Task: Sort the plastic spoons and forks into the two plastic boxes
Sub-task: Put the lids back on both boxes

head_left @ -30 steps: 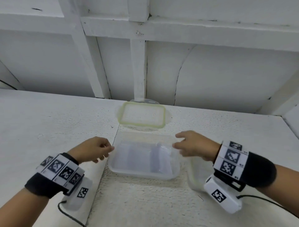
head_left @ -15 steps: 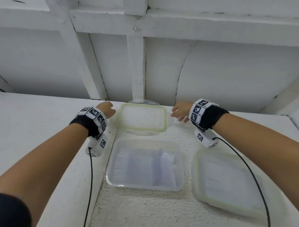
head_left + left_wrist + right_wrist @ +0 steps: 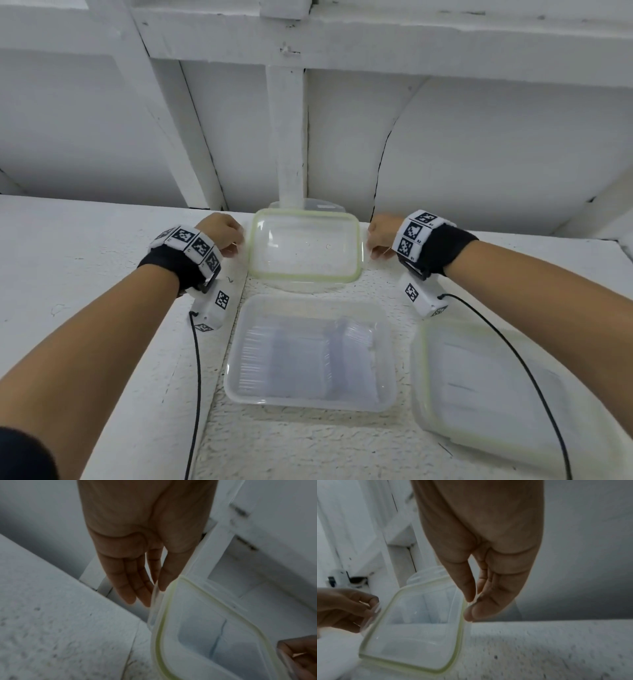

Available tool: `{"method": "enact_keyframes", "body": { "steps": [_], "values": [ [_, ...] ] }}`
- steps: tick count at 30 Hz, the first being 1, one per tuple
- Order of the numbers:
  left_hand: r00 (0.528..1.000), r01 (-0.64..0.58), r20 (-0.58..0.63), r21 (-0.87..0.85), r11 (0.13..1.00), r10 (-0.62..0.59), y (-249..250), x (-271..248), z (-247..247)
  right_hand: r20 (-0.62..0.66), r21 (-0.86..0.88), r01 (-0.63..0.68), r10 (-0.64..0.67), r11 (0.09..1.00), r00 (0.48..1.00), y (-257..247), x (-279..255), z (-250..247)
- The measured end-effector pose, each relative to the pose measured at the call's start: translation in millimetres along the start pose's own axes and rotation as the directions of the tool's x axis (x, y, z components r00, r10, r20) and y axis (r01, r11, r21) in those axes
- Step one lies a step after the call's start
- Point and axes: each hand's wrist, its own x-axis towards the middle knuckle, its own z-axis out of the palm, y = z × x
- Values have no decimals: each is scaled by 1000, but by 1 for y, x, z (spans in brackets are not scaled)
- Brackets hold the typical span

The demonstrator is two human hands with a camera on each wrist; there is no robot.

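Observation:
A clear lid (image 3: 305, 246) with a green seal is held at the far side of the table. My left hand (image 3: 222, 236) pinches its left side flap, thumb against fingers (image 3: 155, 595). My right hand (image 3: 380, 240) pinches the right side flap (image 3: 469, 604). The lid (image 3: 412, 628) looks raised a little off the table. Nearer to me stands an open clear box (image 3: 236, 359) with a stack of clear plastic cutlery (image 3: 308, 356) inside; spoons and forks cannot be told apart. A second box (image 3: 479, 383), with a lid on it, lies at the right.
A white wall with wooden beams (image 3: 287, 137) rises directly behind the lid. The rough white table (image 3: 85, 260) stretches to the left. Black cables (image 3: 197, 377) run from the wrist cameras along both forearms.
Both hands left the sides of the open box and reached forward to the far lid. They now pinch its side flaps, and the lid looks slightly lifted.

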Motion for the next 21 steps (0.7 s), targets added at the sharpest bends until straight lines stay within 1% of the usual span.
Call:
{"method": "enact_keyframes", "body": {
  "steps": [2,5,7,10,12,14,15,16,17,18,19,21],
  "values": [
    [998,-65,-9,-61,996,64,4,-11,-12,-12,97,-17,18,995,1000,-1,-13,-11],
    [981,-195,-32,-144,970,193,12,-38,-29,-122,250,87,-58,964,991,0,-42,-31],
    [952,-305,-63,-165,938,299,18,-63,-37,-179,339,172,-116,925,977,3,-64,-41],
    [887,-457,-141,-124,881,440,17,-100,-45,-194,487,245,-169,839,966,9,-100,-46],
    [838,-527,-177,-17,850,516,7,-119,-47,-170,607,247,-179,756,969,18,-124,-41],
    [795,-575,-171,95,812,583,-8,-133,-46,-145,742,220,-169,633,975,29,-145,-29],
    [777,-599,-157,111,793,610,-17,-139,-44,-139,786,215,-173,580,975,35,-154,-21],
    [758,-628,-136,111,770,638,-24,-145,-41,-146,800,227,-185,555,972,41,-160,-13],
    [730,-662,-119,117,740,673,-31,-150,-37,-163,772,254,-204,582,965,47,-166,-3],
    [699,-696,-100,135,705,708,-38,-154,-33,-188,705,294,-230,645,955,54,-170,6],
    [668,-725,-77,154,671,740,-45,-157,-28,-208,606,329,-256,724,944,61,-175,15],
    [624,-767,-29,170,619,781,-58,-162,-20,-209,417,349,-285,839,935,72,-181,32]
  ]
}}
